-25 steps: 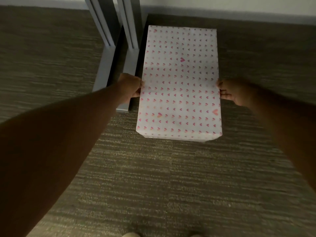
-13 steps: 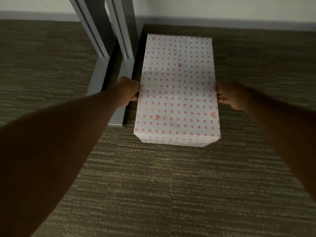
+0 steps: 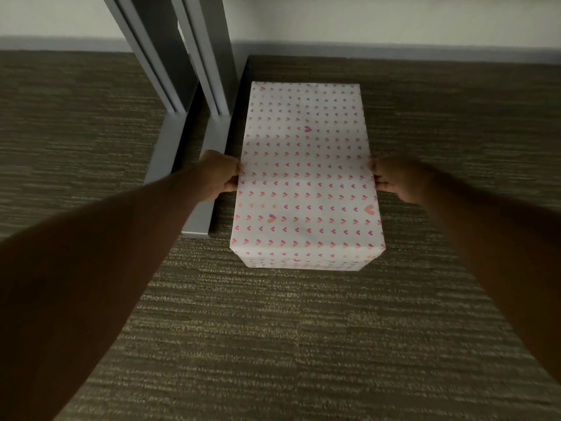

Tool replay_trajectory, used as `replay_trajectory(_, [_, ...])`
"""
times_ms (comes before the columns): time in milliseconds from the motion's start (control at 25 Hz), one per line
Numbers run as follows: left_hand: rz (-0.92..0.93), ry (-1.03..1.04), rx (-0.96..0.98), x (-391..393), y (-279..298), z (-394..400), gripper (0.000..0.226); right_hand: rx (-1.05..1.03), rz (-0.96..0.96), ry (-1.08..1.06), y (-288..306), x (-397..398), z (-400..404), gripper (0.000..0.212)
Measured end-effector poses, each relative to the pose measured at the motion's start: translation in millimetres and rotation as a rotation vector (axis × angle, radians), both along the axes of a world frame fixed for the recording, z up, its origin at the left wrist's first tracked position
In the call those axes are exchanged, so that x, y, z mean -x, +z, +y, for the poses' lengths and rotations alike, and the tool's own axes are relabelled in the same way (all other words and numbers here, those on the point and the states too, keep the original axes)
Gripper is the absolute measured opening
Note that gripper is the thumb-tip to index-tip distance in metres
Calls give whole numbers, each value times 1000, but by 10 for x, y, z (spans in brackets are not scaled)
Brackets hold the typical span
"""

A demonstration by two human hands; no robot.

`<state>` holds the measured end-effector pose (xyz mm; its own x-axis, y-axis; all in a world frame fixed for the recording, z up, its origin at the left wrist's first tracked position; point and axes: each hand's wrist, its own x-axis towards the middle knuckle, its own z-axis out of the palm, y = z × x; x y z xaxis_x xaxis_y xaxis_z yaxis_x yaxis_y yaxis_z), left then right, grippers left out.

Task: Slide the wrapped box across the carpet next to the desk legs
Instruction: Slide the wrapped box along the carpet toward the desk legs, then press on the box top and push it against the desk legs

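Observation:
The wrapped box (image 3: 306, 174), white paper with small pink and orange hearts, lies lengthwise on the brown carpet (image 3: 273, 344). My left hand (image 3: 220, 174) grips its left long edge and my right hand (image 3: 394, 177) grips its right long edge, both about midway along. The grey desk legs (image 3: 209, 71) rise just left of the box; the nearer one's flat foot (image 3: 209, 183) runs along the box's left side, with my left hand squeezed between foot and box.
A pale wall with a grey baseboard (image 3: 394, 50) crosses the top of the view, a short way beyond the box's far end. A second grey foot (image 3: 167, 147) lies further left. Open carpet stretches to the right and toward me.
The box and both hands sit lower in the view than a second ago, with more wall showing above. The box's near end now reaches past the end of the desk foot.

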<state>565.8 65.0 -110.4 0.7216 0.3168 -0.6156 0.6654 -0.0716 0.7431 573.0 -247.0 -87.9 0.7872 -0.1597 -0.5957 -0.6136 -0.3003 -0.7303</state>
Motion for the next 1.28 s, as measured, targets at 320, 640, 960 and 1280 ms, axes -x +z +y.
replay_trajectory(320, [-5, 27, -65, 0, 10, -46, 16, -34, 20, 9, -58, -4, -31, 16])
replay_trajectory(640, [-249, -426, -682, 216, 75, -195, 43, 478, -337, 272, -158, 153, 33, 27])
replay_trajectory(960, [-430, -792, -1222, 440, 236, -317, 102, 935, -618, 649, -7, 388, 150, 99])
replay_trajectory(1280, [-427, -865, -1257, 463, 458, -528, 102, 1086, -631, 713, 101, 442, 272, 107])
